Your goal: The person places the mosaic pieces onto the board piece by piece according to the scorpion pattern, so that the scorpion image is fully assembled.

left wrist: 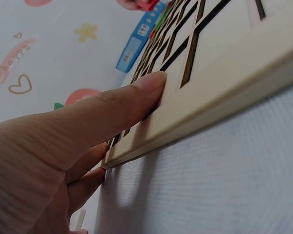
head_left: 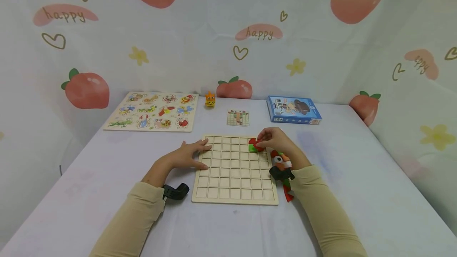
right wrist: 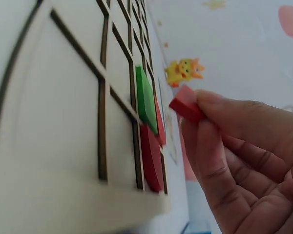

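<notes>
A square wooden grid board (head_left: 230,173) lies in front of me. My left hand (head_left: 187,154) rests over its left edge with fingers spread; the thumb (left wrist: 132,95) lies on the rim in the left wrist view. Between thumb and fingertips, my right hand (head_left: 276,140) pinches a small red tile (right wrist: 186,102), held just off the board near its far right corner. In the cells there sit a green tile (right wrist: 145,95), a dark red tile (right wrist: 152,161) with a curved edge, and another red tile (right wrist: 160,122) partly hidden behind the green one.
Colourful loose pieces (head_left: 287,193) lie right of the board, partly hidden by the right wrist strap. Beyond the board are a small pattern card (head_left: 238,118), a yellow-orange toy figure (head_left: 210,100) and a blue box (head_left: 294,110). An animal puzzle board (head_left: 153,110) lies back left.
</notes>
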`<action>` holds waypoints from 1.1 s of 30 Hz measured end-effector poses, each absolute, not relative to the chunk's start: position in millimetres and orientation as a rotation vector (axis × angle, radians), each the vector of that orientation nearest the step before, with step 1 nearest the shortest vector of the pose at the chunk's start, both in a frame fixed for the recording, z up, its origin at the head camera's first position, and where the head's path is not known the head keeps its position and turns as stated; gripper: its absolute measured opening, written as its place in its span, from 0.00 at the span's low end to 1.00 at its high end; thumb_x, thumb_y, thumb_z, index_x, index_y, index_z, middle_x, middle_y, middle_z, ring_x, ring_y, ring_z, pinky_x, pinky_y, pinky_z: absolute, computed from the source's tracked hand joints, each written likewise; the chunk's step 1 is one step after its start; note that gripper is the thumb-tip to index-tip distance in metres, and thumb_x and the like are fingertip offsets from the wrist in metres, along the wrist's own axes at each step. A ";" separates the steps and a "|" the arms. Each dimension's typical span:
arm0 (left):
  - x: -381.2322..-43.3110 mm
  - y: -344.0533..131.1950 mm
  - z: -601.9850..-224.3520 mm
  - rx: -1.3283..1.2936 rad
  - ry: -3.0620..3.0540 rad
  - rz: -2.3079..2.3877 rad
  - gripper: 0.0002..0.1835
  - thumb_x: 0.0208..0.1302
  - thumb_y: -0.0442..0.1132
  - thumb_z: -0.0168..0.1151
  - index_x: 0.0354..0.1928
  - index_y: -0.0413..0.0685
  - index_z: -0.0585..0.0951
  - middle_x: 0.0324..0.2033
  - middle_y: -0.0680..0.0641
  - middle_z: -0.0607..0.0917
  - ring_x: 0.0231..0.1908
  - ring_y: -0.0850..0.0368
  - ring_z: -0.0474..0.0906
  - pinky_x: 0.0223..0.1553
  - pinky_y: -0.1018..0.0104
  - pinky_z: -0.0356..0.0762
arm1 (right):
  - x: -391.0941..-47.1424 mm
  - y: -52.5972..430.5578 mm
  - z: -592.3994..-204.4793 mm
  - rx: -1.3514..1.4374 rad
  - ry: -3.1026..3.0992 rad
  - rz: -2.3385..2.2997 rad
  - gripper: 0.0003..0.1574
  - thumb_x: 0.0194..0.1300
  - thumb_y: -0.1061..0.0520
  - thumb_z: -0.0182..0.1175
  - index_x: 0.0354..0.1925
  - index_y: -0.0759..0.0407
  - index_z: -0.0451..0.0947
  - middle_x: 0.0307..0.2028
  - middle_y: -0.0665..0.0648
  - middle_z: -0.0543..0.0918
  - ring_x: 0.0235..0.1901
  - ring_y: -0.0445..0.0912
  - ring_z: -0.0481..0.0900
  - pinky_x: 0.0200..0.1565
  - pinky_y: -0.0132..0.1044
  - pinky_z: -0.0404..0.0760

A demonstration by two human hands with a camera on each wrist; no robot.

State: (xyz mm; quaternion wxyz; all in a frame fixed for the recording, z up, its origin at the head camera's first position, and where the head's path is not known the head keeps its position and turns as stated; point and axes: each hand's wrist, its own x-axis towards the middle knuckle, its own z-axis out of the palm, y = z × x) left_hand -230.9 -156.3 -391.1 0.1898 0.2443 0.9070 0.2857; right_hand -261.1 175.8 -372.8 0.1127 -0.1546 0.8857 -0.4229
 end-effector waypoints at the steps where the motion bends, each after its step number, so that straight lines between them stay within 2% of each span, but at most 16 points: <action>1: -231.1 -156.2 -391.5 0.685 2.550 0.802 0.41 0.52 0.54 0.68 0.68 0.51 0.65 0.73 0.46 0.51 0.73 0.45 0.41 0.68 0.39 0.23 | -261.4 173.2 -372.3 -0.439 2.601 -1.240 0.12 0.58 0.60 0.65 0.39 0.66 0.78 0.33 0.59 0.82 0.33 0.43 0.78 0.39 0.35 0.76; 13: -231.2 -154.0 -391.0 0.694 2.545 0.812 0.41 0.52 0.54 0.68 0.68 0.51 0.65 0.73 0.46 0.51 0.73 0.45 0.41 0.68 0.39 0.24 | -270.9 150.5 -370.4 -0.580 2.576 -1.165 0.12 0.61 0.62 0.61 0.42 0.66 0.82 0.42 0.63 0.84 0.41 0.49 0.81 0.47 0.42 0.79; 19: -230.8 -153.2 -390.8 0.688 2.547 0.810 0.41 0.52 0.53 0.68 0.68 0.51 0.65 0.73 0.47 0.51 0.73 0.46 0.40 0.68 0.40 0.24 | -272.6 141.4 -374.7 -0.585 2.543 -1.171 0.11 0.62 0.65 0.59 0.43 0.67 0.82 0.43 0.64 0.84 0.44 0.52 0.80 0.50 0.44 0.78; 24: -230.8 -153.8 -391.6 0.684 2.548 0.808 0.41 0.52 0.53 0.68 0.68 0.50 0.65 0.73 0.47 0.51 0.73 0.46 0.41 0.68 0.40 0.24 | -273.7 137.4 -380.5 -0.536 2.520 -1.177 0.11 0.61 0.64 0.60 0.43 0.66 0.82 0.42 0.63 0.84 0.41 0.48 0.80 0.48 0.41 0.79; 33: -230.7 -154.9 -391.9 0.682 2.555 0.812 0.41 0.52 0.53 0.68 0.68 0.51 0.65 0.73 0.47 0.51 0.73 0.46 0.41 0.68 0.39 0.24 | -274.2 135.3 -384.7 -0.518 2.522 -1.174 0.09 0.58 0.63 0.64 0.38 0.66 0.82 0.35 0.60 0.85 0.31 0.41 0.78 0.37 0.33 0.78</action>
